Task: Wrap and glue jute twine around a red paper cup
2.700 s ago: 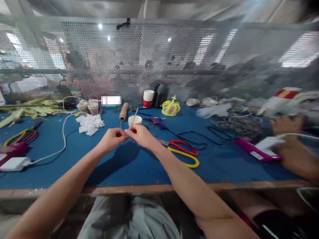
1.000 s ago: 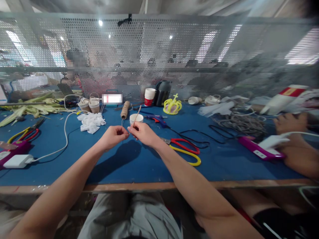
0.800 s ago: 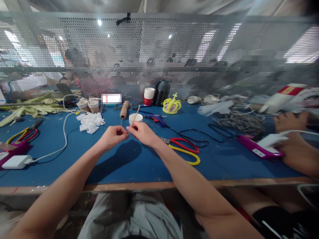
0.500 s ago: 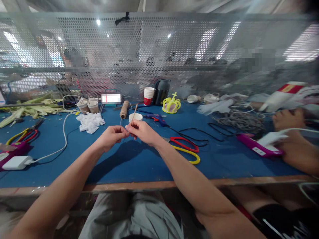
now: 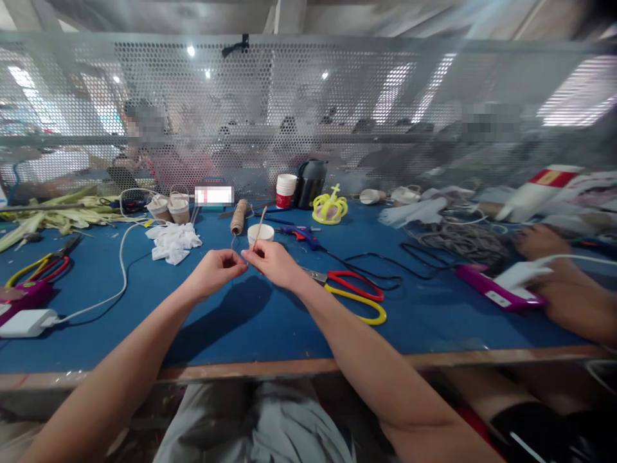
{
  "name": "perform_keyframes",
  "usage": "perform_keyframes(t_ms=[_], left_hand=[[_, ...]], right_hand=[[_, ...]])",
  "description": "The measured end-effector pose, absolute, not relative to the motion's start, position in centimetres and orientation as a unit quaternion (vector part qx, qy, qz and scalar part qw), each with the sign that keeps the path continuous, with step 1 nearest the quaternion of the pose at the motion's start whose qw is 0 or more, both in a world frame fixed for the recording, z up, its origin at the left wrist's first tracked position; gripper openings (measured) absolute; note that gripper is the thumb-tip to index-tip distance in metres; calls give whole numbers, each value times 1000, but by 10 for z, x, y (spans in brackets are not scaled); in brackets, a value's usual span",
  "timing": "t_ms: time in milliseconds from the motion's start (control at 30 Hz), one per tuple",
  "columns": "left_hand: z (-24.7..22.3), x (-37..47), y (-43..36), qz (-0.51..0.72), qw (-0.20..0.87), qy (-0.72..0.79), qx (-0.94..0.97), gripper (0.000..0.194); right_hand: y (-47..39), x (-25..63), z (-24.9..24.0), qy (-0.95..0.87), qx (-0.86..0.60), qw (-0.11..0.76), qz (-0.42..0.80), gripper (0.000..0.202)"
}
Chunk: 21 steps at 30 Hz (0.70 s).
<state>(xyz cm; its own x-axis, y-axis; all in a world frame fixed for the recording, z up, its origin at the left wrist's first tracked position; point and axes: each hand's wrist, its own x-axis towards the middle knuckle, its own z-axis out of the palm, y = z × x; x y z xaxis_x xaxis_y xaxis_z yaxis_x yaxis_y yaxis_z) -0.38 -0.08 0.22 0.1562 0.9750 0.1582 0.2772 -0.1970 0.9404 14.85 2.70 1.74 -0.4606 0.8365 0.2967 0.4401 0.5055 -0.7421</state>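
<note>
My right hand pinches a thin brown stick that points up in front of a white paper cup. Close beside it on the left, my left hand has its thumb and fingertips pressed together on a thin string. The string runs up toward a spool of twine lying behind the hands. Both hands are above the blue table, fingertips nearly touching. Right of them lie scissors with red and yellow handles and a blue glue gun.
A yellow crown-shaped piece, stacked cups and a dark jug stand behind. White crumpled cloth lies left. Purple power strips are at both sides. Another person's arm rests at the right.
The view has tilted slightly, so the table sits a little lower. My hands stay together at the stick and string, with the fingertips shifted only slightly.
</note>
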Motion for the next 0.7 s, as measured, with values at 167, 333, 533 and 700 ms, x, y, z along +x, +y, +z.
perform_keyframes(t_ms=[167, 333, 533, 700], left_hand=[[0, -3, 0, 439, 383, 500, 641, 18], [0, 2, -1, 459, 376, 501, 630, 19], [-4, 4, 0, 473, 382, 502, 615, 21], [-5, 5, 1, 473, 387, 502, 611, 22]], right_hand=[[30, 146, 15, -798, -416, 342, 271, 23], [33, 146, 11, -798, -416, 349, 263, 29], [32, 146, 9, -800, -406, 343, 280, 30], [33, 146, 8, -795, -407, 343, 290, 28]])
